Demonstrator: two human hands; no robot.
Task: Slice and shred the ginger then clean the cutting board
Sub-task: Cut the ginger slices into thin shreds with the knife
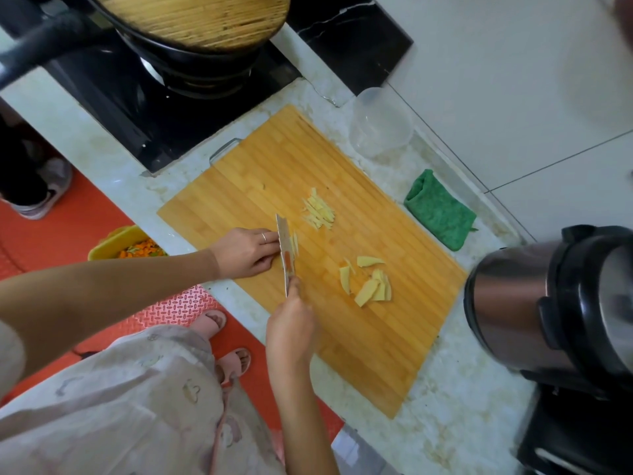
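Knife in right hand over ginger

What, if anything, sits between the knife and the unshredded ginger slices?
Nothing visible. Only bare cutting board separates the knife, held by the right hand, from the ginger slices. The shreds lie off that line, farther up the board.

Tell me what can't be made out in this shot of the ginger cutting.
Head view:
1. Ginger piece being cut: mostly behind the steel knife blade and left hand.
2. Knife handle: buried in the right hand's grip.
3. Black wok's contents: under the round bamboo lid.
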